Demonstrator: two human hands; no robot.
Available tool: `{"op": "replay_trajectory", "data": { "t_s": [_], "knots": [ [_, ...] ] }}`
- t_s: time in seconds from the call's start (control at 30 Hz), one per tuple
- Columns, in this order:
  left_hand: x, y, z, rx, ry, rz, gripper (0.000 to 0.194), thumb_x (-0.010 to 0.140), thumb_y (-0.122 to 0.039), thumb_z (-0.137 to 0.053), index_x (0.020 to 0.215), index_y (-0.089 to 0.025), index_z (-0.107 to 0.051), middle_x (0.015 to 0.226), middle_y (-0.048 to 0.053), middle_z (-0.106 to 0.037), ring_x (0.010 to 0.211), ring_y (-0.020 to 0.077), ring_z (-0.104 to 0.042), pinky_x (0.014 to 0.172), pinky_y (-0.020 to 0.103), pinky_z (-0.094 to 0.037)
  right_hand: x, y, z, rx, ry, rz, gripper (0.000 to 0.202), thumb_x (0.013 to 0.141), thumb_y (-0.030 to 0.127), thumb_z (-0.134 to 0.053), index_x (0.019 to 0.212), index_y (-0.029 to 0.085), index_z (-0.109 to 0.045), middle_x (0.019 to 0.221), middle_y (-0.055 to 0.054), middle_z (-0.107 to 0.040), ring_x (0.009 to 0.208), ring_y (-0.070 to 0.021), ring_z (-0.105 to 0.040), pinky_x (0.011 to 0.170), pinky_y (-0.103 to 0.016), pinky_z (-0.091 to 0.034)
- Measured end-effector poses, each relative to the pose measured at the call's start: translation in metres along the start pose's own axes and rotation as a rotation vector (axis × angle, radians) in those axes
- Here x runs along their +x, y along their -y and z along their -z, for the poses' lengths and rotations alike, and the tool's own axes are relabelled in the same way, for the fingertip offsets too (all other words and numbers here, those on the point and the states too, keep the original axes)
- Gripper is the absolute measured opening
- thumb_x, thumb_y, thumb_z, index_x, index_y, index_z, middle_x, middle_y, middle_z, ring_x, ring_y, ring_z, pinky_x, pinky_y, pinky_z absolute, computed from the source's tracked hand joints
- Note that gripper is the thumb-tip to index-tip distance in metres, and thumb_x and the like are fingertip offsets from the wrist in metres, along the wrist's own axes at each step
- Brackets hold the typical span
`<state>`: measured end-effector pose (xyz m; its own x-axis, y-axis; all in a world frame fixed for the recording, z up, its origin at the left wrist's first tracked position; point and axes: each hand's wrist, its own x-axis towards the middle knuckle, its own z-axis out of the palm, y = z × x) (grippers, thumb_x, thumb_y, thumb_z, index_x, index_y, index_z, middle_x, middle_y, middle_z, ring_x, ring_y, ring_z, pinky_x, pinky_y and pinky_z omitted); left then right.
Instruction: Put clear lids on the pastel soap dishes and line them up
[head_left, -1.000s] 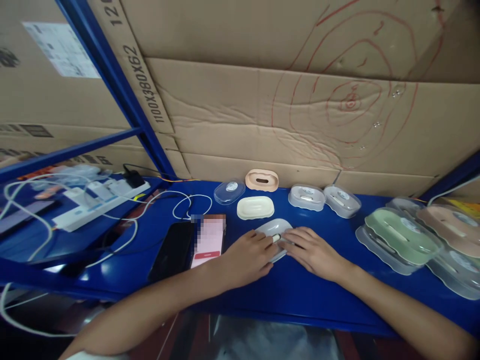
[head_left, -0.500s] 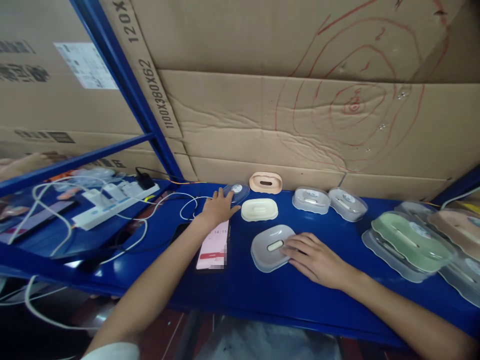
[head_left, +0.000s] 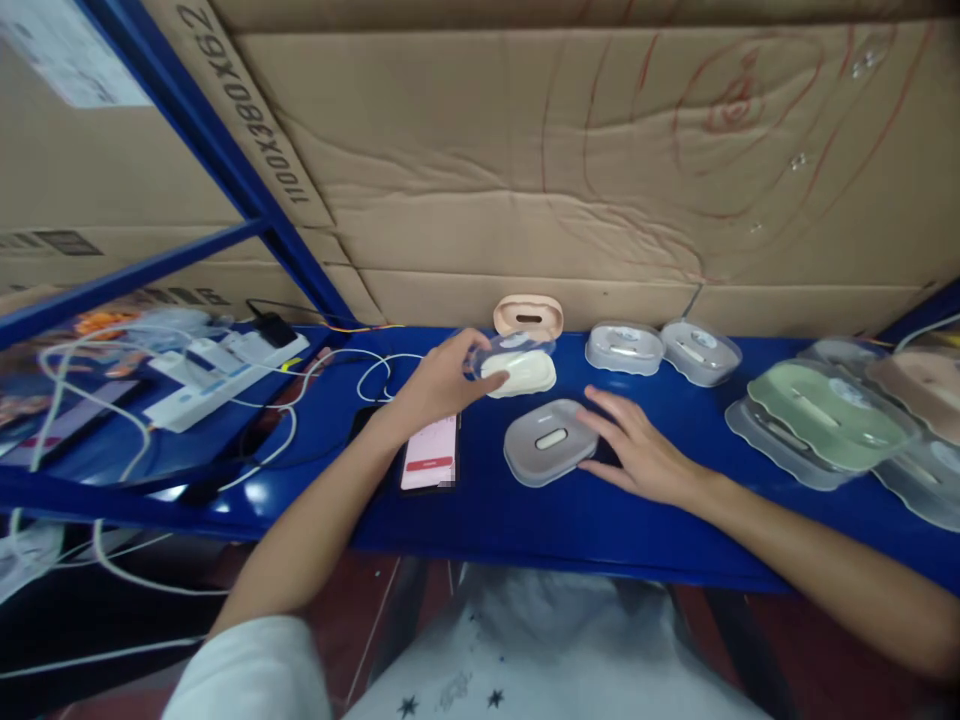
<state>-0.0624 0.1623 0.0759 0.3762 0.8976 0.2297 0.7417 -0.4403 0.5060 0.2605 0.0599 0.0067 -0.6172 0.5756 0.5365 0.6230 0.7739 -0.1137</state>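
My left hand [head_left: 446, 375] pinches a clear plastic lid [head_left: 516, 344] with a round white sticker. The lid hangs tilted over the back of a cream oval dish [head_left: 529, 377]. Nearer to me lies a grey oval dish [head_left: 534, 461] with a pale slot-shaped piece in its middle. Fingers spread, my right hand [head_left: 637, 450] is at the grey dish's right edge and holds nothing; whether the fingertips touch it I cannot tell. Behind the cream dish, a peach oval piece [head_left: 507, 318] with a dark slot leans by the cardboard.
A lit phone [head_left: 431, 455] lies left of the grey dish. Two lidded dishes [head_left: 624, 350] stand at the back. Stacked green [head_left: 817, 410] and other dishes fill the right side. A white power strip [head_left: 225, 385] with cables is at left. A cardboard wall [head_left: 450, 180] rises behind.
My left hand has lifted the clear lid from the table and brought it right, over the cream dish. My right hand's fingers have spread beside the grey dish. The view has tilted down.
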Motion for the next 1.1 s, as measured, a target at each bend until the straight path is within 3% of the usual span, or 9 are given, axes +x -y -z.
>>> {"op": "replay_trajectory", "data": {
  "t_s": [0.1,0.2,0.4,0.5,0.6,0.77,0.93,1.03,1.1],
  "knots": [
    [-0.032,-0.033,-0.018,0.014,0.113,-0.165,0.046,0.091,-0.051,-0.076,0.125,-0.026,-0.056,0.132,0.008,-0.067,0.115,0.0294,-0.069,0.102,0.045,-0.055,-0.001,-0.004,0.001,-0.009,-0.030,-0.032,0.103,0.101,0.040,-0.072,0.175,0.033,-0.001,0.179,-0.019,-0.020,0.165,-0.0390,-0.021,0.127,-0.069,-0.034],
    [-0.056,-0.053,-0.028,0.068,0.258,-0.250,0.052,0.094,-0.048,-0.075,0.135,-0.026,-0.053,0.140,0.012,-0.060,0.128,0.0346,-0.063,0.107,0.051,-0.054,-0.003,-0.007,0.001,0.017,0.107,-0.034,0.098,0.103,0.040,-0.068,0.175,0.034,-0.002,0.180,-0.015,-0.017,0.166,-0.0360,-0.018,0.131,-0.067,-0.029],
    [-0.073,-0.055,-0.039,0.184,0.381,-0.266,0.106,0.089,-0.065,-0.078,0.168,-0.027,-0.019,0.164,0.023,-0.036,0.143,0.0478,-0.052,0.108,0.062,-0.055,-0.004,-0.010,0.000,0.148,0.233,0.002,0.083,0.107,0.030,-0.061,0.174,0.036,-0.013,0.180,-0.007,-0.020,0.166,-0.0314,-0.021,0.131,-0.059,-0.034],
    [-0.078,-0.055,-0.050,0.262,0.360,-0.271,0.105,0.096,-0.053,-0.075,0.171,-0.025,-0.007,0.176,0.027,-0.014,0.153,0.0527,-0.040,0.108,0.063,-0.056,-0.003,-0.009,0.003,0.170,0.233,0.015,0.081,0.107,0.026,-0.059,0.173,0.038,-0.015,0.181,-0.004,-0.017,0.167,-0.0317,-0.015,0.132,-0.061,-0.032],
    [-0.078,-0.054,-0.060,0.277,0.315,-0.309,0.097,0.102,-0.043,-0.069,0.171,-0.024,-0.003,0.178,0.028,-0.006,0.157,0.0511,-0.034,0.111,0.062,-0.055,-0.004,-0.011,0.005,0.153,0.219,0.022,0.081,0.107,0.025,-0.059,0.173,0.038,-0.014,0.181,-0.004,-0.015,0.167,-0.0331,-0.015,0.131,-0.063,-0.033],
    [-0.069,-0.047,-0.067,0.194,0.312,-0.345,0.096,0.104,-0.043,-0.066,0.172,-0.025,0.000,0.178,0.027,-0.007,0.161,0.0486,-0.028,0.115,0.064,-0.050,-0.003,-0.015,0.002,0.093,0.194,0.001,0.081,0.106,0.033,-0.062,0.174,0.036,-0.018,0.179,-0.008,-0.024,0.166,-0.0361,-0.019,0.129,-0.065,-0.035],
    [-0.056,-0.043,-0.059,0.103,0.356,-0.336,0.093,0.103,-0.059,-0.062,0.173,-0.030,-0.008,0.178,0.020,-0.019,0.162,0.0436,-0.030,0.123,0.062,-0.042,0.002,-0.014,0.008,-0.015,0.216,-0.039,0.063,0.107,0.043,-0.058,0.166,0.029,-0.041,0.171,-0.013,-0.041,0.160,-0.0357,-0.034,0.126,-0.061,-0.041],
    [-0.042,-0.036,-0.050,0.126,0.371,-0.294,0.085,0.106,-0.068,-0.048,0.173,-0.026,-0.014,0.178,0.018,-0.023,0.164,0.0380,-0.028,0.128,0.056,-0.037,0.002,-0.014,0.023,-0.178,0.250,-0.120,0.056,0.107,0.045,-0.056,0.159,0.023,-0.050,0.161,-0.016,-0.052,0.151,-0.0374,-0.047,0.122,-0.060,-0.044],
    [-0.031,-0.027,-0.045,0.240,0.293,-0.222,0.081,0.109,-0.064,-0.044,0.172,-0.020,-0.019,0.177,0.020,-0.026,0.164,0.0379,-0.028,0.129,0.056,-0.032,-0.001,-0.016,0.032,-0.307,0.234,-0.211,0.056,0.106,0.041,-0.057,0.156,0.017,-0.052,0.157,-0.021,-0.055,0.148,-0.0411,-0.049,0.122,-0.065,-0.039]
  ]
}}
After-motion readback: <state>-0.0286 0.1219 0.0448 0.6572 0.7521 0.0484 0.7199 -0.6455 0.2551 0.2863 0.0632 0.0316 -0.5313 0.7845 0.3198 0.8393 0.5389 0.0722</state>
